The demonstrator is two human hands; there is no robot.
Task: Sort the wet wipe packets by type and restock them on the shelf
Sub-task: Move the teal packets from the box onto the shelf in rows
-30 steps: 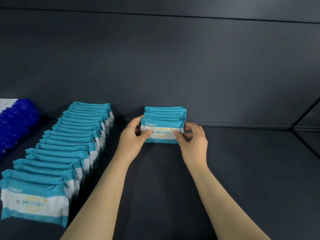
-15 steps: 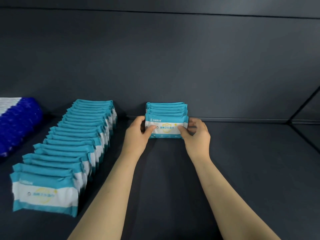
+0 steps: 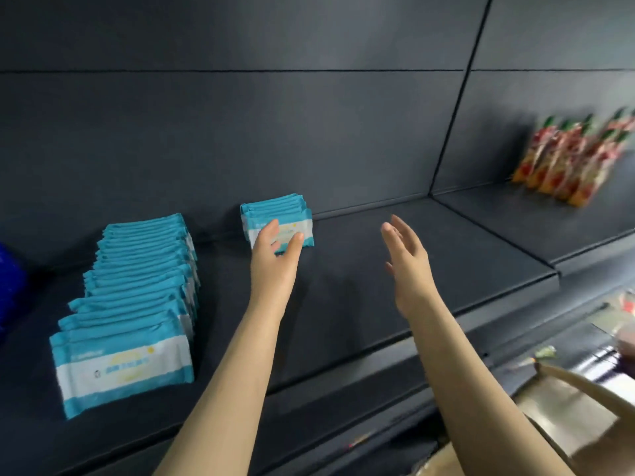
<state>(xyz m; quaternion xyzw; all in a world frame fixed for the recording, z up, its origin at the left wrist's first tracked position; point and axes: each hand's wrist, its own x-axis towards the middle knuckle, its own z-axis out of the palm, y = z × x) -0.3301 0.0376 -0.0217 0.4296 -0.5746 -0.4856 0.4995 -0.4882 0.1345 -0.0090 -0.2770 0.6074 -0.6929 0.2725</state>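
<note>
Fingers of the left hand rest, relaxed and parted from the thumb, against the front packet of the short teal wipe stack at the shelf's rear edge; right hand hovers well apart, fingers straight, empty. Long teal packet row spans rear to front edge at left; red pouches on the adjoining section

No text legible. Front packet of long row: dark mark and yellow print on white band, too blurred to read. Short stack's front packet and red-orange pouches: print likewise unreadable.
</note>
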